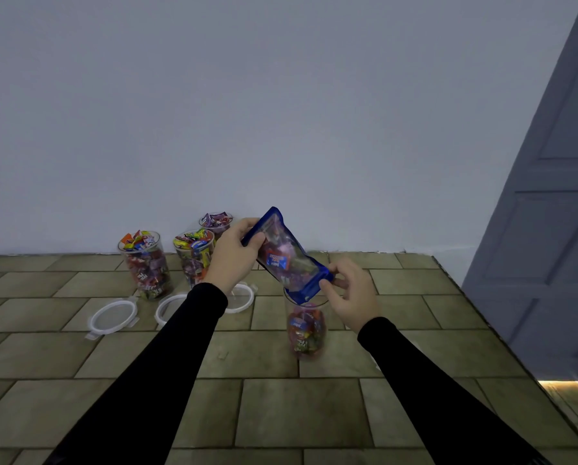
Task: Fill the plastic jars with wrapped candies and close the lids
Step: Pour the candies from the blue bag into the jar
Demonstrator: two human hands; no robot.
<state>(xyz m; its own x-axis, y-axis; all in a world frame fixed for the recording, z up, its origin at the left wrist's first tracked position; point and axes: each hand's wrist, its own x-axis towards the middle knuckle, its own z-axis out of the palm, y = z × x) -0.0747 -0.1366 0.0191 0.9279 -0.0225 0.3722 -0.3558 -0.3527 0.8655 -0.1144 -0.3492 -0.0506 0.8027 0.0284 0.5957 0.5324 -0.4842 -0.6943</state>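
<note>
A clear plastic jar [306, 330], about half full of wrapped candies, stands on the tiled floor [280, 414] toward its right side. Above its mouth, a glossy blue-edged pouch [285, 256] tilts downward; left hand [233, 256] grips its top, right hand [353, 293] fingers pinch its lower corner. Near the wall, three heaped jars [146, 263] remain uncapped, white ring lids [113, 317] lying beside them.

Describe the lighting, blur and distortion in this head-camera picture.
Head view: dim, flat, bluish light with faint shadows; a bright warm strip glows under the door. Wide-angle bending curves the floor tile lines and tilts the door. The near jar and bag look soft, their print unreadable; both hands are slightly blurred.
</note>
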